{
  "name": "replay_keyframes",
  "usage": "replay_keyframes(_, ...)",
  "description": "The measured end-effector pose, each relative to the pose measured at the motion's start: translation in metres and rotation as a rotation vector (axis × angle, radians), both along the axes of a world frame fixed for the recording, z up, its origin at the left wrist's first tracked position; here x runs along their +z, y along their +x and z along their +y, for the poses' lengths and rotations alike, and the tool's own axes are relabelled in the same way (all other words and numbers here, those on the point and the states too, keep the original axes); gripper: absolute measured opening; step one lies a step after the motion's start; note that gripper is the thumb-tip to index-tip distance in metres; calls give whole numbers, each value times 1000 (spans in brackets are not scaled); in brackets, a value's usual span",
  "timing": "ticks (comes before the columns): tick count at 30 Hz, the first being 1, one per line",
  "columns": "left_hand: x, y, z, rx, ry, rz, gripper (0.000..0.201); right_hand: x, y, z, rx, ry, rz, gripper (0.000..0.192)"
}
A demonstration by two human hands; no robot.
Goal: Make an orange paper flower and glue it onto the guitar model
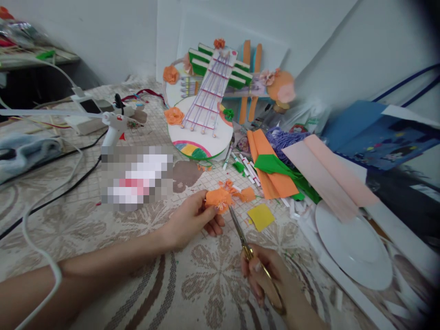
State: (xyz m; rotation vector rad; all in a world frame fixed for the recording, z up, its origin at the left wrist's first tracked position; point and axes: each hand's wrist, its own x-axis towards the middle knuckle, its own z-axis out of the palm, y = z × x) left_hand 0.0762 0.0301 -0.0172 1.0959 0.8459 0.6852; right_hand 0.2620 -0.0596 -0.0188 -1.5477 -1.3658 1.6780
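Observation:
My left hand (197, 215) pinches an orange paper flower (217, 198) with a pale fringed centre, thumb over its lower edge. In my right hand (266, 270) is a pair of gold-handled scissors (239, 229), the blades pointing up and left. Their tips touch or nearly touch the flower's lower right edge; I cannot tell which. Behind the flower lie orange paper scraps (246, 195). A yellow paper square (261, 217) rests on the tablecloth to the right of the blades.
A decorated paper guitar (202, 133) leans at the back. On the left are a hot glue gun (113, 128), a white cable (25, 224) and a blurred patch. Markers (249, 168), folded orange paper (271, 165), purple yarn (285, 144) and a white plate (354, 247) crowd the right.

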Motion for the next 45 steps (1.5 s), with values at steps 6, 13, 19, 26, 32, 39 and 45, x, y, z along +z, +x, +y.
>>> replay_keyframes(6, 4, -1, 1, -83, -161, 17, 10, 5, 1, 9, -170, 189, -2, 48)
replay_keyframes(13, 8, 0, -9, -244, -233, 51, 10, 11, -8, 27, -291, 247, -66, 28)
replay_keyframes(19, 10, 1, -10, -328, -262, 101, 13, -1, -3, 29, -290, 233, 20, 23)
replay_keyframes(26, 12, 1, -11, -334, -265, 139, 17, 4, -3, 29, -257, 204, 27, 19)
replay_keyframes(32, 13, 2, -12, -332, -263, 175, 17, 10, -8, 29, -209, 202, -19, 17)
replay_keyframes(39, 12, 2, -12, -333, -253, 158, 16, 9, -8, 27, -189, 236, -53, 15)
replay_keyframes(45, 12, 1, -12, -368, -224, 193, 17, 9, -5, 27, -214, 208, -20, 12)
